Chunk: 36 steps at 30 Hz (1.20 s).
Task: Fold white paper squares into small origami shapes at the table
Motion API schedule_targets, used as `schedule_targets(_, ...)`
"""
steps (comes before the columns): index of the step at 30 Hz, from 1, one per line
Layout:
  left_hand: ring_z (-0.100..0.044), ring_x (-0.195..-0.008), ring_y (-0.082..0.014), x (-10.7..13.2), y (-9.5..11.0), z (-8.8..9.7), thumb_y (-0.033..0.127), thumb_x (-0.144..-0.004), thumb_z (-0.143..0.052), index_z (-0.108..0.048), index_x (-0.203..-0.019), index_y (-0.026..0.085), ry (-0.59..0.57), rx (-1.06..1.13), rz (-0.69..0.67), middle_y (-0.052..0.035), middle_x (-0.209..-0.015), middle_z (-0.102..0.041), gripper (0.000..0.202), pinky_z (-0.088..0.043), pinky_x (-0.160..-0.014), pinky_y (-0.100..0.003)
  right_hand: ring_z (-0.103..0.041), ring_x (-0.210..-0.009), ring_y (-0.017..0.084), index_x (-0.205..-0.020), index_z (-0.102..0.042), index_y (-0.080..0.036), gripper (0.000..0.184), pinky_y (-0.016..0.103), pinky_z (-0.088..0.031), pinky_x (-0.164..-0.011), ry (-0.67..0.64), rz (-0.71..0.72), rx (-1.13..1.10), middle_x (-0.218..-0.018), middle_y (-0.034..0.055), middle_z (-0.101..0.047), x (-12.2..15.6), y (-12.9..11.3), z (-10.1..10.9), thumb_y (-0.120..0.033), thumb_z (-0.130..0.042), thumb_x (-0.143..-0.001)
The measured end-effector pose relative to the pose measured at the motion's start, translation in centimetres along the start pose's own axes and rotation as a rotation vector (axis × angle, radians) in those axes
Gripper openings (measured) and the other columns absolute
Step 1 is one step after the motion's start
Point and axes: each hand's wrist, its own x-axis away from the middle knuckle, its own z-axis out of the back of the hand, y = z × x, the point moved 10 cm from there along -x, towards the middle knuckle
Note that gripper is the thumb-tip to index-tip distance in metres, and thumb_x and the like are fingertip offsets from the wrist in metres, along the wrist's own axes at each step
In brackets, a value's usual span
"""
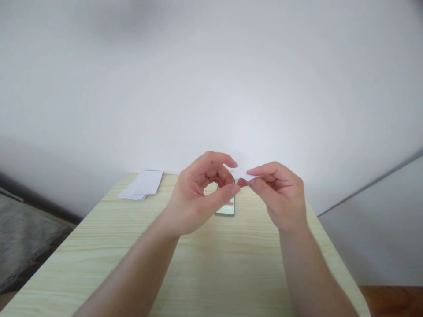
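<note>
A small piece of white paper (243,176) is raised above the table, seen nearly edge-on. My right hand (282,191) pinches its right end between thumb and fingers. Close to its left end is my left hand (200,191), with thumb and index finger apart and the other fingers curled inward. Whether those curled fingers touch the paper I cannot tell. Below and behind the hands lies a phone (226,210) with a lit screen, partly covered by my left hand.
Several white paper sheets (145,184) lie overlapping at the table's back left. The light wood-grain table (228,264) stands against a white wall (211,88). At the far left a grey textured surface (26,237) shows beside the table, and brown flooring (393,301) shows at the lower right.
</note>
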Motion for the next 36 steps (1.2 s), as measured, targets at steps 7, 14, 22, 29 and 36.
schedule_targets(7,-0.063,-0.071,-0.0122,0.2,0.5,0.4,0.017,-0.086,-0.077,-0.072,-0.097,0.021,0.021,-0.032,-0.034,-0.0015,-0.079,-0.067,0.013,-0.051,-0.058,-0.023,-0.075,-0.084,0.021,-0.094,-0.076,-0.027,0.01,0.038,-0.061,-0.079,-0.029,0.005,0.045,-0.089,0.0009,-0.08,0.1,-0.1,0.1,-0.022,-0.079,-0.086)
schedule_targets(14,-0.063,-0.073,-0.0119,0.1,1.1,0.5,0.013,-0.085,-0.078,-0.073,-0.094,0.018,0.022,-0.044,-0.113,-0.0027,-0.083,-0.07,0.011,-0.053,-0.062,-0.024,-0.075,-0.083,0.018,-0.095,-0.076,-0.026,0.012,0.033,-0.061,-0.077,-0.069,0.017,-0.015,-0.087,-0.0004,-0.079,0.1,-0.4,-0.4,-0.02,-0.081,-0.085)
schedule_targets(22,-0.068,-0.075,-0.0136,0.3,1.0,0.5,0.017,-0.087,-0.076,-0.072,-0.093,0.018,0.066,-0.058,-0.099,-0.0023,-0.082,-0.072,0.007,-0.057,-0.061,-0.024,-0.077,-0.084,0.018,-0.093,-0.076,-0.024,0.006,0.033,-0.064,-0.076,-0.037,0.091,-0.101,-0.088,0.0016,-0.081,0.1,0.0,-0.4,-0.022,-0.079,-0.088)
schedule_targets(29,-0.07,-0.076,-0.0158,0.4,0.7,0.2,0.016,-0.091,-0.073,-0.066,-0.091,0.017,0.056,-0.01,-0.058,-0.0033,-0.082,-0.072,0.007,-0.057,-0.065,-0.028,-0.077,-0.081,0.018,-0.089,-0.07,-0.021,0.007,0.035,-0.063,-0.077,-0.049,0.038,-0.105,-0.084,0.003,-0.081,0.2,-0.2,-1.0,-0.022,-0.076,-0.091)
schedule_targets(36,-0.072,-0.077,-0.017,0.4,0.7,0.4,0.014,-0.09,-0.073,-0.063,-0.091,0.017,0.079,-0.016,-0.069,-0.0027,-0.08,-0.071,0.01,-0.056,-0.069,-0.03,-0.078,-0.08,0.02,-0.09,-0.067,-0.022,0.011,0.037,-0.063,-0.076,-0.01,0.044,-0.117,-0.083,0.003,-0.081,0.3,-0.1,-0.7,-0.022,-0.078,-0.09)
